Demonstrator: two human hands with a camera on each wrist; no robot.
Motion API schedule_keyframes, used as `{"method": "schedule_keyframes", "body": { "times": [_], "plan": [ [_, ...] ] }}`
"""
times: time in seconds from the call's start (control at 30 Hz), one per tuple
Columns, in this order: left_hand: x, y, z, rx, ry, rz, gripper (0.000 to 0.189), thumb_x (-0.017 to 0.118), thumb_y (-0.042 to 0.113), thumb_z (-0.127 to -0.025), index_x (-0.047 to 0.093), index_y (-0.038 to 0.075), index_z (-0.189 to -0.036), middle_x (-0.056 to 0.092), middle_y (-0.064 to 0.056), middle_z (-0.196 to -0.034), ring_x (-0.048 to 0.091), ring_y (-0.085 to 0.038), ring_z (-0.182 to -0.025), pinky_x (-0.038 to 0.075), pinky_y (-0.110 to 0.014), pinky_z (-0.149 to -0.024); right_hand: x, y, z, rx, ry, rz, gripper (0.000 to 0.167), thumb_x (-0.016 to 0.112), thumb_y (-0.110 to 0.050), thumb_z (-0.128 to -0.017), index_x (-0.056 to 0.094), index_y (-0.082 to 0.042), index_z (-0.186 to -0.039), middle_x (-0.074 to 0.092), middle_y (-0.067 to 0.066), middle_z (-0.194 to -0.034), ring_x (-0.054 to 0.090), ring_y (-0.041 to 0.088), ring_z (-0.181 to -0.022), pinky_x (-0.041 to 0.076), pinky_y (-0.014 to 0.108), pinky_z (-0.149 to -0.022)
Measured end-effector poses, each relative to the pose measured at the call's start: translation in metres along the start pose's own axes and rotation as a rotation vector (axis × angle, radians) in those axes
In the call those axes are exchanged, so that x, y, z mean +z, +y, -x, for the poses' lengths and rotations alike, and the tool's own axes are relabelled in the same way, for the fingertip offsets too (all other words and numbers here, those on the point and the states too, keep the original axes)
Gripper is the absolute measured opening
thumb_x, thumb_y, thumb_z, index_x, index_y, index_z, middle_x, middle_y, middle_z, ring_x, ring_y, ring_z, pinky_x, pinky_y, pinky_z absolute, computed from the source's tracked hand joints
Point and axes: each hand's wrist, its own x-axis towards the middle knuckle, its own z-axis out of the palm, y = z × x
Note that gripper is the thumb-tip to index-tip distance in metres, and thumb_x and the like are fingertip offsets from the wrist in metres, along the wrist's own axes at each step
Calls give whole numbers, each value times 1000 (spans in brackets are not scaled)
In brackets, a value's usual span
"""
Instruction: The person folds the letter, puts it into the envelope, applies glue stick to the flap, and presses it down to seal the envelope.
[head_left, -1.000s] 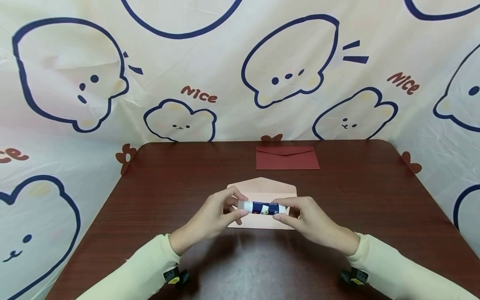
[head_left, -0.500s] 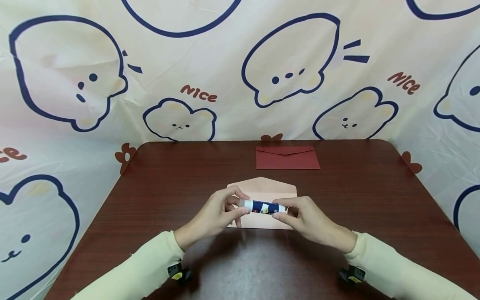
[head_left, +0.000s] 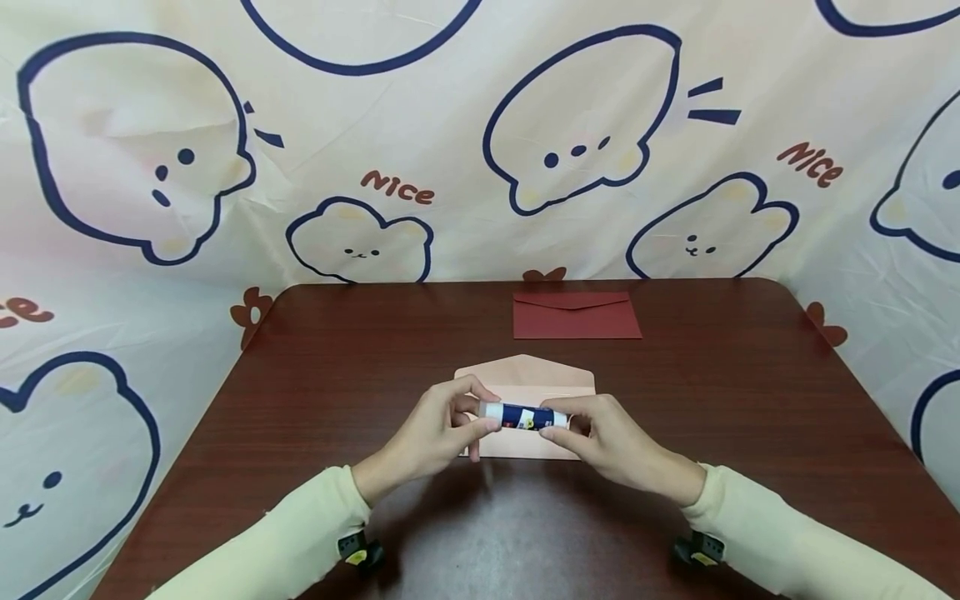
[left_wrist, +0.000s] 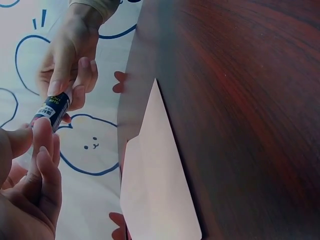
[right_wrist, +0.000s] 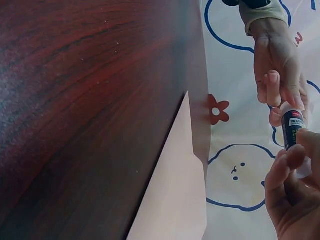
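Note:
A glue stick (head_left: 523, 417) with a dark blue label lies crosswise between both hands, raised over a pale pink envelope (head_left: 525, 375). My left hand (head_left: 435, 425) pinches its capped left end between thumb and fingers. At the other end, my right hand (head_left: 618, 442) pinches the white base with thumb and forefinger. In both wrist views the glue stick (left_wrist: 54, 110) is held above table height, apart from the envelope (right_wrist: 175, 190). The envelope rests on the table with its pointed flap unfolded away from me; the hands hide part of its body.
A dark red envelope (head_left: 577, 317), flap folded down, lies farther back on the brown wooden table (head_left: 360, 350). A white cloth (head_left: 457, 125) printed with cartoon figures hangs behind the table and along its sides.
Both hands keep their pinch on the glue stick, which has barely moved. The right forearm has shifted slightly left, and the left forearm slightly right.

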Motion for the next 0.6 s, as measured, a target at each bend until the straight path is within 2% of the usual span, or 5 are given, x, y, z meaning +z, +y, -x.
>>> {"method": "schedule_keyframes", "body": {
  "times": [0.17, 0.3, 0.5, 0.6],
  "plan": [
    [0, 0, 0, -11, 1, -16, 17, 69, 1, -93, 60, 3, -107, 73, -27, -89, 63, -39, -51, 35, -20, -41, 2, 1, 1, 12, 9, 4, 13, 74, -16, -92, 75, -16, -106, 66, -6, -79, 45, -2, -55, 40, 20, -45],
    [-1, -3, 0, -5, -2, -24, 18, 70, 2, -93, 60, 2, -108, 73, -27, -88, 64, -40, -53, 35, -21, -43, 1, 0, 0, -7, -3, 27, 14, 74, -19, -93, 75, -16, -106, 64, -7, -77, 47, -2, -57, 43, 20, -47],
    [-3, -4, 1, 20, 7, -46, 19, 68, 3, -94, 61, 1, -112, 73, -24, -88, 66, -24, -54, 38, -21, -45, -4, -1, -4, -71, -24, 102, 11, 73, -20, -94, 74, -17, -104, 62, -11, -74, 48, -3, -59, 45, 19, -50],
    [-3, -4, 2, 20, 10, -72, 18, 68, 5, -95, 61, 4, -112, 73, -21, -89, 66, -22, -55, 38, -21, -46, -3, 0, -4, -108, -6, 197, 11, 74, -21, -93, 74, -17, -103, 63, -11, -79, 50, -1, -62, 46, 18, -54]
  ]
}}
